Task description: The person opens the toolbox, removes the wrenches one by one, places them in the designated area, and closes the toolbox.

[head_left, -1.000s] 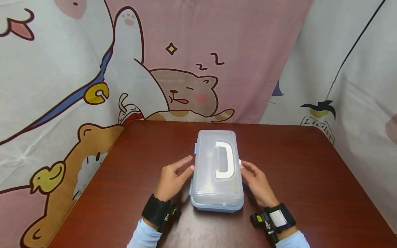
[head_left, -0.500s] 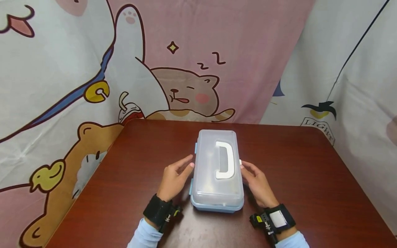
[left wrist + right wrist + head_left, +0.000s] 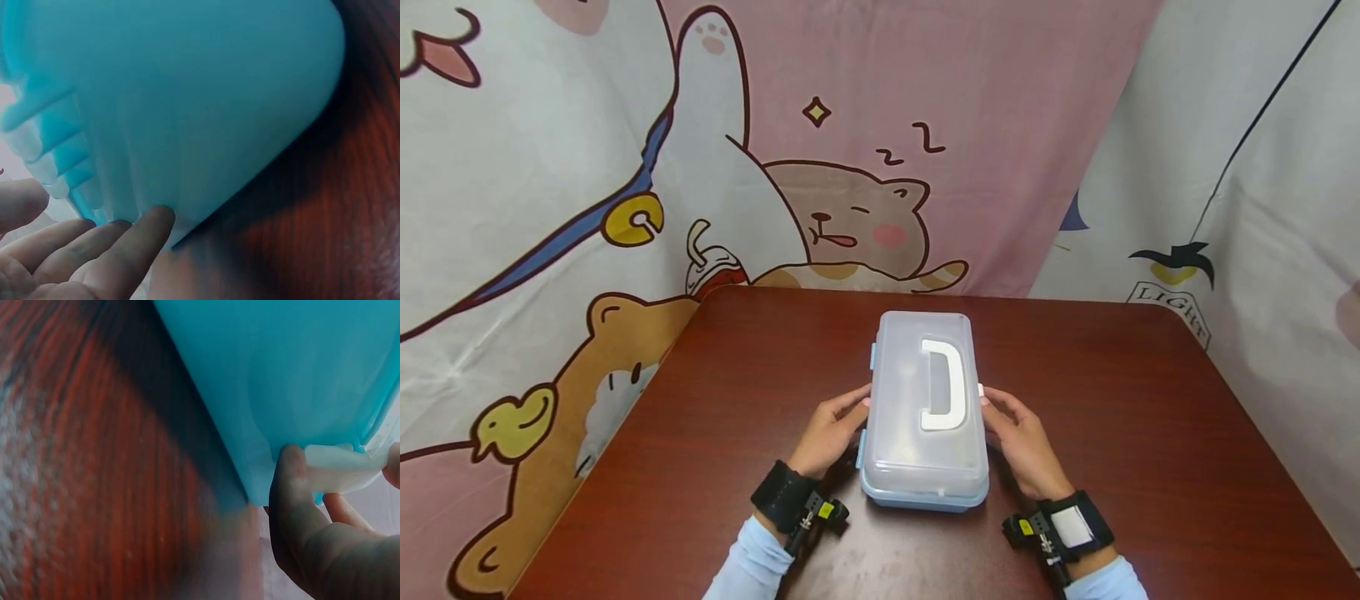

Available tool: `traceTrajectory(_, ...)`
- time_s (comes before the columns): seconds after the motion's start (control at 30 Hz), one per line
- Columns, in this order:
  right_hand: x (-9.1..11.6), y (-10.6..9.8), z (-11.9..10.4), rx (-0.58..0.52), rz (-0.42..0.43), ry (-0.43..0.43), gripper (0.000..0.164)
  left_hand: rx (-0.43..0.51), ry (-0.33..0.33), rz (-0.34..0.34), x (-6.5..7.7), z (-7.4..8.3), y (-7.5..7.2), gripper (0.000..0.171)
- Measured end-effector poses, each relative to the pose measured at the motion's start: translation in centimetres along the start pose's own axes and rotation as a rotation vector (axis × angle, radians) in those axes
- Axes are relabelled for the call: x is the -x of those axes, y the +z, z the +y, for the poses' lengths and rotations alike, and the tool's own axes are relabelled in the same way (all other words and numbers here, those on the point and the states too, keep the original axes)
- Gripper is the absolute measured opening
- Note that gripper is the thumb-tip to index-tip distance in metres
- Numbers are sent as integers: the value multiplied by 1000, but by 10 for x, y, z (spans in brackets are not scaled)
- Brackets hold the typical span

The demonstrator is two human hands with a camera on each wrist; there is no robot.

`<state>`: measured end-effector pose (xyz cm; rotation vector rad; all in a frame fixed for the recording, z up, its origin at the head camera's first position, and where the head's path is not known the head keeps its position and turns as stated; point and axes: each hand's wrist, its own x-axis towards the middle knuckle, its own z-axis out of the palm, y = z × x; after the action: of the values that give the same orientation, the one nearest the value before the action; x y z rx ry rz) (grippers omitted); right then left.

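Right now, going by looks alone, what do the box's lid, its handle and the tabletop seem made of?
Lid: likely plastic, with a smooth, soft sheen; it is milky and translucent.
Handle: probably moulded plastic, smooth and opaque white.
Tabletop: wood or wood-look laminate, glossy; reddish-brown grain and a pale reflection show, but not which.

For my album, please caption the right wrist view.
A person's right grip touches the white latch on a blue box.

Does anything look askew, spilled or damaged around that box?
Nothing stands out: the box sits upright on the table, lid down, handle flat, no spill or crack visible. The right hand partly covers the white latch; whether it's fastened is unclear.
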<state>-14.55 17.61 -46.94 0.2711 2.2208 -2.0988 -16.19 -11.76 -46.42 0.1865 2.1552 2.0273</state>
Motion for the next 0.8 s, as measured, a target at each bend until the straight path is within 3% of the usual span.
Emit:
traceTrajectory(0.3, 2, 0, -2, -9, -2, 2, 56, 49, -21, -12, 1, 0, 1, 42)
traceTrajectory(0.8, 1, -1, -1, -9, -6, 7, 55, 4, -19, -6, 1, 1, 1, 44)
